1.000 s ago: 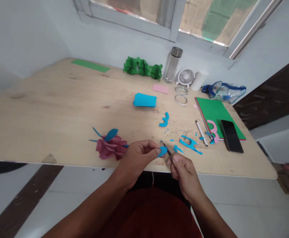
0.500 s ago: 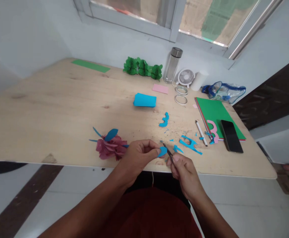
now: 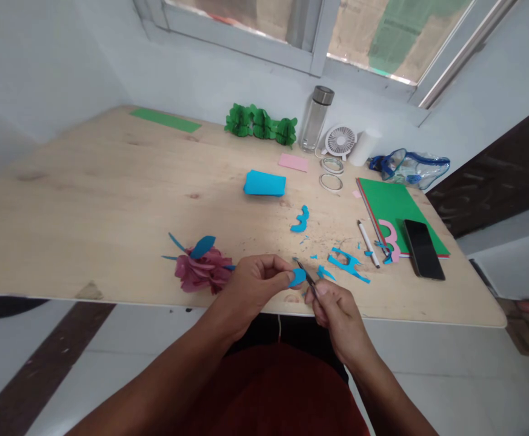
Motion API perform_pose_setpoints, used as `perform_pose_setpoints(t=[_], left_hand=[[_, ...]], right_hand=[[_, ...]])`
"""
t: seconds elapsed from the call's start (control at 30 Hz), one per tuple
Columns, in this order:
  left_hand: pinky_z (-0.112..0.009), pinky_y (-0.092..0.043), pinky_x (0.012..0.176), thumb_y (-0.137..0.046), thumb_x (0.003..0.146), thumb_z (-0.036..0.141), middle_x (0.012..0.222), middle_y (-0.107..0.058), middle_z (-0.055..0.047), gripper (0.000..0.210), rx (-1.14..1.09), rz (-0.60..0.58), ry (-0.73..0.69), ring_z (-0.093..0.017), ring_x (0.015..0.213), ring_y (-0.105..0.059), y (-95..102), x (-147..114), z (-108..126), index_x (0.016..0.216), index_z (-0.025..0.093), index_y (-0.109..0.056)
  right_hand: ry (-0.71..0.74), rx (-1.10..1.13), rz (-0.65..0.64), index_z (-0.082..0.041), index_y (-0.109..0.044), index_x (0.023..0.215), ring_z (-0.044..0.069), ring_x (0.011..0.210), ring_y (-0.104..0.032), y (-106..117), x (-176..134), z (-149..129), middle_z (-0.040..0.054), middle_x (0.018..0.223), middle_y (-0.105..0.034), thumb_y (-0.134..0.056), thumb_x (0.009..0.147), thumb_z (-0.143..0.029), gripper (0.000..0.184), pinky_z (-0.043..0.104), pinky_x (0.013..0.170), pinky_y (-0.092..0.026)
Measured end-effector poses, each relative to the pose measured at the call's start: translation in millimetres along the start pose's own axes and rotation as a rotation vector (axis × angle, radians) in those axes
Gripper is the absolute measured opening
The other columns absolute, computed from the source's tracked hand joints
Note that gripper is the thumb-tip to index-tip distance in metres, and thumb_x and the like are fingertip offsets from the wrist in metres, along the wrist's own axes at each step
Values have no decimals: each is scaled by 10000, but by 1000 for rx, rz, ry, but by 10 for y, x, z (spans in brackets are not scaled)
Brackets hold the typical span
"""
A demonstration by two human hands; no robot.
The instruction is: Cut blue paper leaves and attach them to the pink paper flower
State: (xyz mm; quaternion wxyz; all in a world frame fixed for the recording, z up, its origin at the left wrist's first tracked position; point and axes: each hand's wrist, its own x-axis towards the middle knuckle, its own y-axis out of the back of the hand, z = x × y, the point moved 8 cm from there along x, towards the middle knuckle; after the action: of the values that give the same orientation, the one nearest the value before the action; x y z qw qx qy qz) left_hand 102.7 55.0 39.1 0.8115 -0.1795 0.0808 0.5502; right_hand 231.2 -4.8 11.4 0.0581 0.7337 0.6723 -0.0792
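Near the table's front edge, my left hand (image 3: 264,281) pinches a small blue paper piece (image 3: 297,278) between thumb and fingers. My right hand (image 3: 334,306) is closed around scissors (image 3: 308,276), whose blades lie right at the paper's right edge. Whether the blades touch the paper I cannot tell. To the left of my left hand lies a dark pink paper flower (image 3: 203,269) with blue paper leaves (image 3: 203,246). Blue cut-out scraps (image 3: 349,265) lie just beyond and right of the scissors, and a wavy blue scrap (image 3: 300,219) rests farther back.
A folded blue paper stack (image 3: 265,183) sits mid-table. Behind are green paper decorations (image 3: 262,125), a glass bottle (image 3: 315,121), a small fan (image 3: 340,141) and tape rolls (image 3: 331,182). A white pen (image 3: 368,243), green sheets (image 3: 389,203) and a phone (image 3: 423,249) lie right.
Almost nothing differs. Both hands, the blue paper piece and the scissors stay in nearly the same place; the view has shifted very slightly.
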Motion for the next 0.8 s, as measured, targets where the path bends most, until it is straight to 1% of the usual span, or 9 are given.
perform_pose_setpoints(t=[0.43,0.63,0.8], left_hand=[[-235,-445,620,-655,644,236,631,-671,-9,87,54,2,5,-125,617,-591,16,-4,9,608,157,-641],[-234,-456,633,-672,637,232,637,-681,-11,82,43,-4,3,-126,624,-607,24,-14,27,600,162,-651],[-232,-455,617,-657,648,226,631,-682,-15,79,96,-29,-23,-126,616,-594,5,-20,65,608,159,-664]], right_hand=[[10,-84,-5,-169,-562,664,74,435,-240,20,-9,-30,-81,465,-296,-477,879,-530,428,229,432,-171],[9,-148,-42,-167,-572,701,78,438,-241,42,-9,-85,-83,464,-296,-452,880,-547,436,228,434,-182],[8,-191,-74,-164,-581,711,81,454,-263,39,3,-103,-76,483,-318,-444,886,-541,438,228,446,-200]])
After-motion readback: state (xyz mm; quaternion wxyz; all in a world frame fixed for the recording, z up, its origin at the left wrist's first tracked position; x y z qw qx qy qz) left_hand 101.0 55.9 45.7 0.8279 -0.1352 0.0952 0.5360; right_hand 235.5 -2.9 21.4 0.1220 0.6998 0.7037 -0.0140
